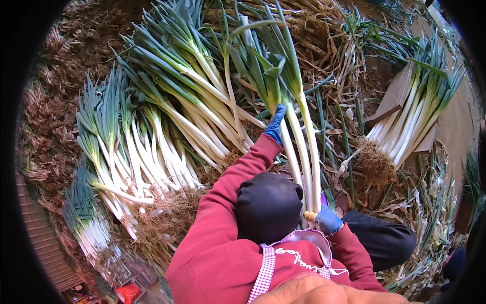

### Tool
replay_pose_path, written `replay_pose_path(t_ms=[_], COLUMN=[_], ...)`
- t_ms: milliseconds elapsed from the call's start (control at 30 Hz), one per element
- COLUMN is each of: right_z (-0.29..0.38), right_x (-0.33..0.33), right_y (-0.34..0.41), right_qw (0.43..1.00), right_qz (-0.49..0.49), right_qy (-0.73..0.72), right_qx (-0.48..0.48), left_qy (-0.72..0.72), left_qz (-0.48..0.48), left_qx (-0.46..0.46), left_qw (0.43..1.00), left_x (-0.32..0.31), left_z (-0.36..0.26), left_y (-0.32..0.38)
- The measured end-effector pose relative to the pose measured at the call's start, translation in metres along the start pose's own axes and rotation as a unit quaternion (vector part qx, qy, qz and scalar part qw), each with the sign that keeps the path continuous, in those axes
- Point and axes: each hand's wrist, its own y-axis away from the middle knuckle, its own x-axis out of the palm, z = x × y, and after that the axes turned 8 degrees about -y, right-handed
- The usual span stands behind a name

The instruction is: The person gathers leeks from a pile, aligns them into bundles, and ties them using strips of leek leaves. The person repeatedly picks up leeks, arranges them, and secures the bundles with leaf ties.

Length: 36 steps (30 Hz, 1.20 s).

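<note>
My left hand (277,123), in a blue glove, grips a few long green onions (300,133) where white stalks turn into green leaves. My right hand (322,219), in a blue glove with yellowish fingertips, closes around their lower ends near my chest. The stalks slant upward, away from me; their root ends are hidden. A dark rounded form (269,207), perhaps my knee, sits between my arms. Left of my left hand lies a large heap of untrimmed-looking green onions (197,102) with leafy tops pointing away.
Rooted onion bundles (152,163) lie at left, with a smaller bundle (91,231) beyond. At right, another bundle (406,125) rests against wooden boards (391,93). Dry leaf scraps (429,212) cover the ground. A red object (128,293) is at lower left.
</note>
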Motion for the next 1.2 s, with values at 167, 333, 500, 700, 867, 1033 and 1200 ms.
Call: replay_pose_path(t_ms=[167, 333, 500, 700, 867, 1033, 1200], right_z=[0.013, 0.015, 0.005, -0.022, -0.036, -0.038, -0.025], right_x=[0.004, 0.002, -0.005, -0.023, -0.043, -0.044, -0.032], right_y=[0.005, 0.017, 0.041, 0.066, 0.047, 0.047, 0.046], right_qw=[0.998, 0.98, 0.958, 1.0, 0.998, 0.998, 0.979], right_qz=[-0.006, -0.024, -0.027, -0.006, 0.038, 0.044, 0.078], right_qy=[0.062, 0.189, 0.28, -0.001, -0.03, -0.024, 0.188], right_qx=[-0.014, -0.064, -0.058, -0.027, -0.029, -0.035, -0.018], left_qy=[-0.289, -0.861, -0.981, -0.908, -0.625, -0.434, 0.064], left_qz=[-0.097, 0.065, -0.095, -0.295, -0.242, 0.051, 0.212], left_qx=[0.453, 0.418, 0.161, 0.167, 0.431, -0.22, -0.095], left_qw=[0.838, 0.282, 0.05, 0.247, 0.605, 0.872, 0.971], left_x=[-0.028, 0.049, 0.021, -0.009, -0.072, -0.043, -0.016], left_z=[-0.028, -0.084, -0.168, -0.321, -0.302, -0.078, 0.019], left_y=[-0.001, 0.027, -0.064, -0.043, 0.02, 0.098, 0.038])
